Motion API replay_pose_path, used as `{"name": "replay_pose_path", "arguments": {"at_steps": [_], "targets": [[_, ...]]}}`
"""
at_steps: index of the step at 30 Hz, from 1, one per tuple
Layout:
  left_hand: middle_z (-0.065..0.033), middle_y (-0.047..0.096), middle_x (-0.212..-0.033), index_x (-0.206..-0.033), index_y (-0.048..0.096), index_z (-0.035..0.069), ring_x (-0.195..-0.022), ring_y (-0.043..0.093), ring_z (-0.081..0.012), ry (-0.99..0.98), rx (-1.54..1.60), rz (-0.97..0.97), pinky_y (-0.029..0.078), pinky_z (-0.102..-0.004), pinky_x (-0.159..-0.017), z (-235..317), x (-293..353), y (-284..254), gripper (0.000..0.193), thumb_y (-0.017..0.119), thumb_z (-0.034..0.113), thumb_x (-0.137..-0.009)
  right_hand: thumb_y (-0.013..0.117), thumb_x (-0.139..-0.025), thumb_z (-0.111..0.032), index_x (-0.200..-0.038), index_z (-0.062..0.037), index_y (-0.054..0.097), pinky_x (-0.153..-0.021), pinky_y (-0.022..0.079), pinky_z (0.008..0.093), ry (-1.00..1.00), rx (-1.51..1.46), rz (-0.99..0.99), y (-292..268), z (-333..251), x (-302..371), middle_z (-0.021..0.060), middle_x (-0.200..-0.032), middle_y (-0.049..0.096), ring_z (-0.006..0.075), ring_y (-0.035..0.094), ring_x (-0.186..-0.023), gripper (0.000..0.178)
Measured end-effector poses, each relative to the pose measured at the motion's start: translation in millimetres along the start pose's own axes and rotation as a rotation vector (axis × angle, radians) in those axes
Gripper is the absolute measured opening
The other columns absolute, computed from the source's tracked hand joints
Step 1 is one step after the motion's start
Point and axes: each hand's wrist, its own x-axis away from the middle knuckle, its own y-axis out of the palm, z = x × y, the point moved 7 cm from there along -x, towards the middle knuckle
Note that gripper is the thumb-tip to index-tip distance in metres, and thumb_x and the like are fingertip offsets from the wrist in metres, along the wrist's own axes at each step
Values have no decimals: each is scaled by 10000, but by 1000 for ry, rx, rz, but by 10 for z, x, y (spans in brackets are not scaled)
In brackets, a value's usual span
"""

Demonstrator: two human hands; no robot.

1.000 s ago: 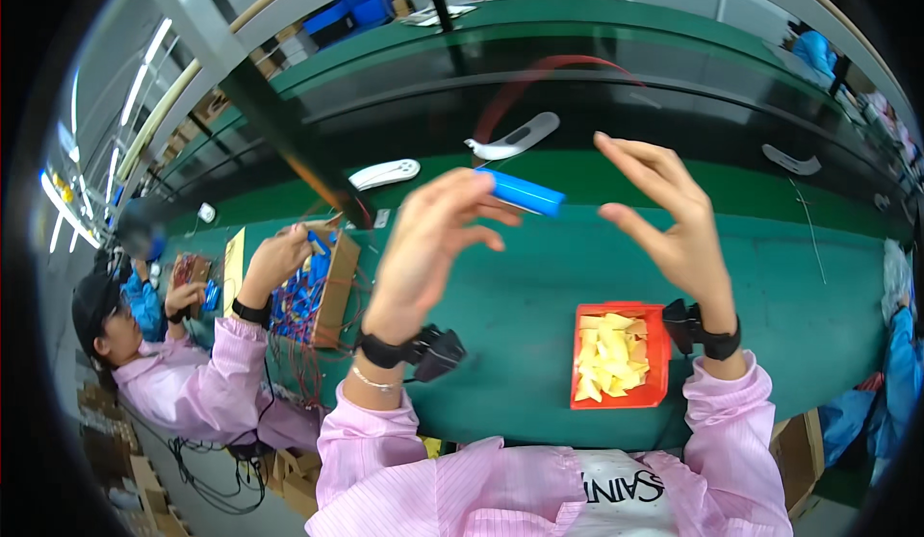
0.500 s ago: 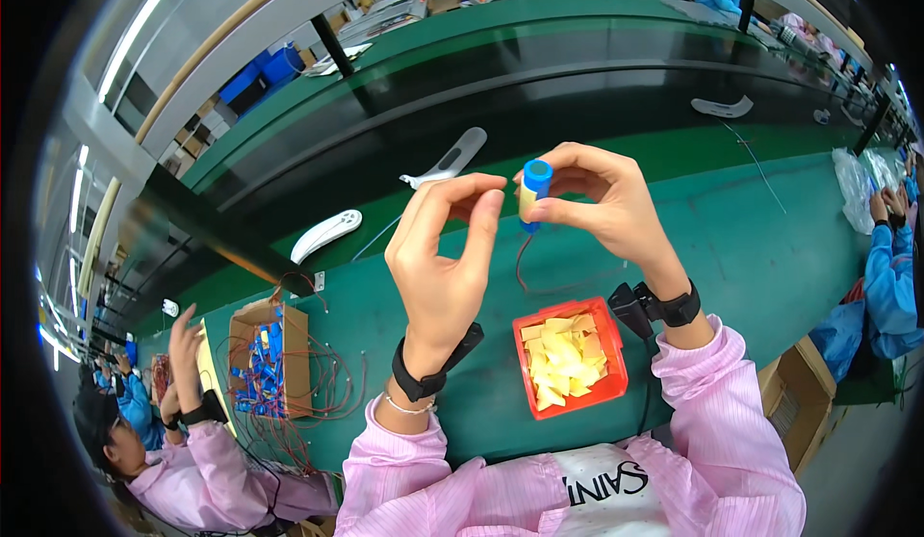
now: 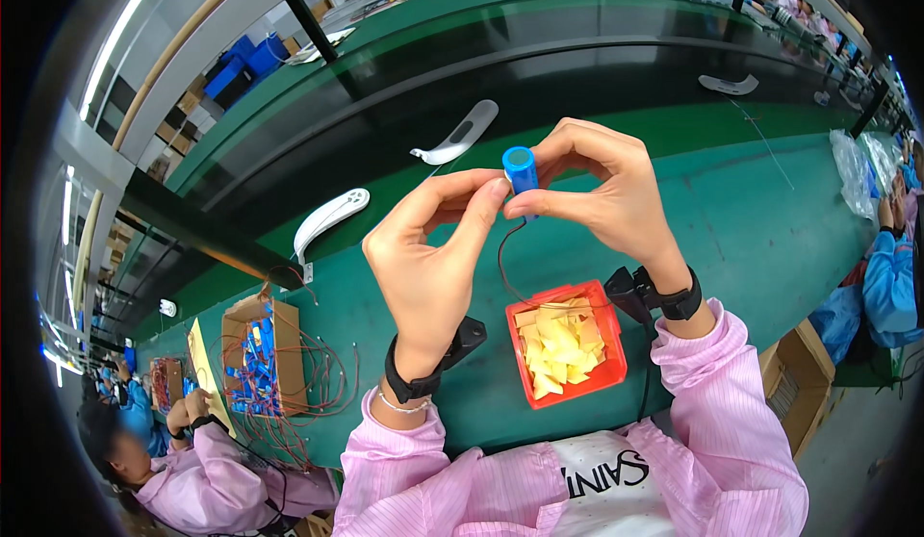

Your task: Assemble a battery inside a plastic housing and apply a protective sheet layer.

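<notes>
Upright between my two hands is a blue cylindrical battery (image 3: 521, 166) with a thin dark wire hanging from its lower end. My right hand (image 3: 608, 181) grips it from the right between thumb and fingers. From the left, my left hand (image 3: 423, 253) pinches at its side with thumb and fingertips, which cover part of the surface. Below the hands, a red plastic tray (image 3: 617, 349) holds a heap of small yellow paper pieces (image 3: 558, 345) on the green table.
A cardboard box (image 3: 291, 359) of blue batteries with tangled wires stands at left, near a co-worker in pink (image 3: 207, 479). Beyond lie white curved parts (image 3: 332, 217) by a dark belt (image 3: 404, 104). Plastic bags (image 3: 852, 176) sit at far right.
My left hand has closed the gap and now touches the battery. The yellow patch seen on its side before is out of sight. The co-worker's raised hand has come down.
</notes>
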Motion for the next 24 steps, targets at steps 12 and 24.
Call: {"name": "replay_pose_path", "arguments": {"at_steps": [12, 24], "targets": [[-38, 645, -812, -886, 619, -25, -723, 606, -85, -90, 66, -41, 504, -235, -679, -158, -51, 103, 64, 655, 10, -845, 820, -711, -56, -999, 23, 691, -658, 531, 259, -115, 112, 9, 1, 29, 2, 75, -835, 662, 147, 656, -737, 325], [-111, 627, -1000, -1026, 565, -20, -901, 588, -152, -189, 514, -62, 466, -311, -859, -371, -2, 118, 211, 477, 162, -966, 653, -915, -104, -1234, 26, 604, -869, 525, 310, 248, -777, 74, -58, 385, -44, 99, -1175, 644, 149, 636, -992, 347]]}}
